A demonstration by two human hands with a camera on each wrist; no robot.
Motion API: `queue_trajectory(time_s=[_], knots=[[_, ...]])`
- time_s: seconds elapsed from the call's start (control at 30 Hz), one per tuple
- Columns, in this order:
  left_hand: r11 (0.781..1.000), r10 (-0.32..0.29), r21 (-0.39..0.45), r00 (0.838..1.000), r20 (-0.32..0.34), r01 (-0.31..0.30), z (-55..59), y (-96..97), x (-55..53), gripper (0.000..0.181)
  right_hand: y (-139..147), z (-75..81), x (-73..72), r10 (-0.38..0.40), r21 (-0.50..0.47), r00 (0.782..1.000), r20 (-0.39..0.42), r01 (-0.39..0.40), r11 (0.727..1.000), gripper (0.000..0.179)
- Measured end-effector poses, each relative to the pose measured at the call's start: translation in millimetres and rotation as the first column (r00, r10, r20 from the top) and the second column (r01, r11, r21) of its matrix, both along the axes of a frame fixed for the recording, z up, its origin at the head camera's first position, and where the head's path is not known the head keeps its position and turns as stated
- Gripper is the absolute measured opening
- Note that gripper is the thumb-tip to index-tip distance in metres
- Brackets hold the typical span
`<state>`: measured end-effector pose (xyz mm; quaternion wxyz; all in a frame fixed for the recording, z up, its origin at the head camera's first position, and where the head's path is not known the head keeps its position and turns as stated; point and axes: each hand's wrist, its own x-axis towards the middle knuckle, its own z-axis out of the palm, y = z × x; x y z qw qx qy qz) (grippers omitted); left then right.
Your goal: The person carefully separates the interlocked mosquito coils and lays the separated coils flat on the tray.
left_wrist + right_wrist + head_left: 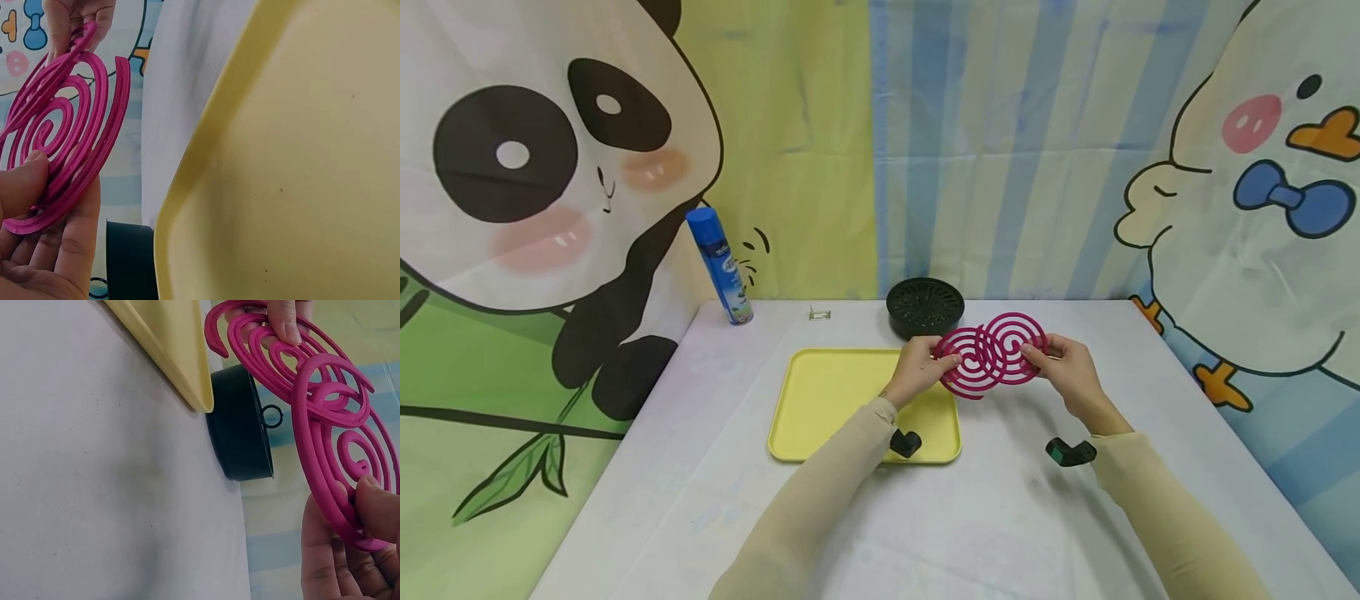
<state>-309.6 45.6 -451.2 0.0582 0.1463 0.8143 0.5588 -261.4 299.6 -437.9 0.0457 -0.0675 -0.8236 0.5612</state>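
Two magenta mosquito coils overlap, with their spirals interlaced, and are held up in the air above the table near the tray's right edge. My left hand (916,372) pinches the left coil (121,94) with the thumb on top and the fingers beneath. On the other side, my right hand (1072,382) grips the outer part of the right coil (302,434), thumb near its centre. In the right wrist view the rings cross each other in the middle. Just behind the coils stands a round black slotted-lid tin (925,308).
A yellow tray (831,400) lies under my left forearm. At the back left stands a blue spray can (724,271). A small metal stand (820,314) lies near the table's back edge. Patterned cloth hangs around the white table (1000,517).
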Motion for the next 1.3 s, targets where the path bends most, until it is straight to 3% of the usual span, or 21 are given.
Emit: queue_trajectory(time_s=[0.6, 1.0, 1.3], knots=[[0.999, -0.001, -0.036, 1.0, 0.026, 0.002, 2.2, -0.2, 0.1, 0.02, 3.2, -0.2, 2.8, 0.021, 0.032, 1.0, -0.007, -0.02, 0.999, 0.056], [0.996, -0.013, -0.091, 1.0, -0.014, 0.012, 2.3, -5.2, -0.9, 0.018, 10.2, 3.0, 5.3, 0.004, 0.029, 1.0, -0.016, -0.003, 1.0, 0.057], [0.995, 0.002, -0.101, 1.0, 0.015, -0.001, -1.8, -4.9, -0.1, 0.018, 8.9, 0.4, 6.6, -0.002, 0.017, 1.0, 0.002, 0.002, 1.0, 0.058]])
